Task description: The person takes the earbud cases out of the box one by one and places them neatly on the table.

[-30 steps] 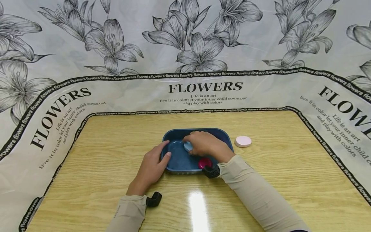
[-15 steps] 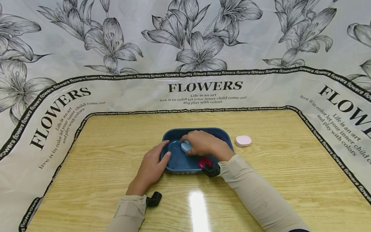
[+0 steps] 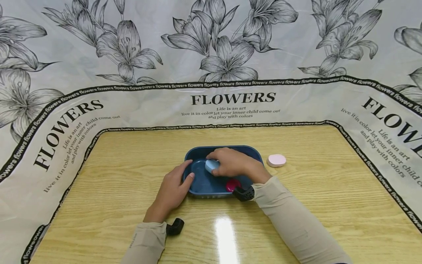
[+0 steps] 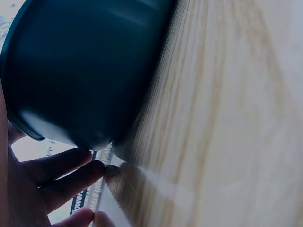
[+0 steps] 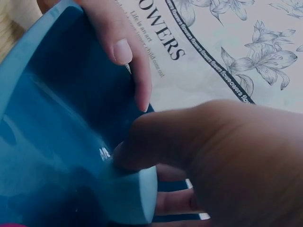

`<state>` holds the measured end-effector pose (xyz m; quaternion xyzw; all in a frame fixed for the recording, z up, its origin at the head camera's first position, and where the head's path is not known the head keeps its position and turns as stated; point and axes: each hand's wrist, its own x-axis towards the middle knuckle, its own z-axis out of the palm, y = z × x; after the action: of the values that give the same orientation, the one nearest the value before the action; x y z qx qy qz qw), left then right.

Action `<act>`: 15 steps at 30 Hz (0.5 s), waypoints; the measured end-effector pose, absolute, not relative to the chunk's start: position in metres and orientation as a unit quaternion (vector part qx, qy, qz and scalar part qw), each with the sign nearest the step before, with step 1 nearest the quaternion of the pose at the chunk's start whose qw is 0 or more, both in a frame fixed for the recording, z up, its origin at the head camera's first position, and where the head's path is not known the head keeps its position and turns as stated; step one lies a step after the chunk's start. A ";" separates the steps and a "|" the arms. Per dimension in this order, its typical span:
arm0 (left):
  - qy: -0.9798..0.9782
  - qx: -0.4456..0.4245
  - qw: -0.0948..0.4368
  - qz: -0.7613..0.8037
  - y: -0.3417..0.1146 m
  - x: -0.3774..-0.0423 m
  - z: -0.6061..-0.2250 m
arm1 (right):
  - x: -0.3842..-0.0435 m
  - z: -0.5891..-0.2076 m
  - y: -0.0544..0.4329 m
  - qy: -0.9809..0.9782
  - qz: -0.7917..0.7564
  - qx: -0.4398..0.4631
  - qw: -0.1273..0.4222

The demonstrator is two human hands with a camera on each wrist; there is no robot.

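Observation:
A dark blue rectangular basin (image 3: 204, 183) with rounded corners stands on the wooden table. My left hand (image 3: 173, 185) holds its left end, thumb and index finger over the rim; the left wrist view has other fingers (image 4: 71, 182) outside the basin's wall (image 4: 80, 71). Inside the basin, my right hand (image 3: 235, 163) pinches a pale blue oval block (image 3: 211, 166) between thumb and fingers, seen from above. In the right wrist view the block (image 5: 147, 194) is tilted, low over the basin floor. A shiny magenta round thing (image 3: 233, 184) lies at the front right of the basin, partly hidden in the right wrist view.
A pale pink oval block (image 3: 276, 160) lies on the table (image 3: 132, 165) just right of the basin. White cloth (image 3: 158, 106) printed with flowers and lettering rises behind the table and along both sides. Black wrist mounts (image 3: 175, 227) sit on both sleeves.
The pale blue block has shifted slightly left and more of its top shows. My right wrist has turned and moved a little to the right. The left hand and the basin stay put.

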<state>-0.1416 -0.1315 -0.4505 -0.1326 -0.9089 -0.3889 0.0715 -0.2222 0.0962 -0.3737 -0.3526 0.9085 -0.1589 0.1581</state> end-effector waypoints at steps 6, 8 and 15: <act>-0.908 -0.136 0.072 -0.389 -0.132 -0.141 -0.450 | -0.222 -0.374 0.101 0.909 -0.172 -0.350 0.149; -0.908 -0.137 0.073 -0.389 -0.132 -0.141 -0.450 | -0.221 -0.374 0.102 0.908 -0.174 -0.351 0.147; -0.909 -0.133 0.072 -0.389 -0.131 -0.141 -0.451 | -0.221 -0.370 0.105 0.906 -0.202 -0.338 0.158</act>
<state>-0.1406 -0.1314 -0.4508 -0.1325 -0.9088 -0.3892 0.0716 -0.2207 0.1049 -0.3696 -0.3378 0.9056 -0.2020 0.1582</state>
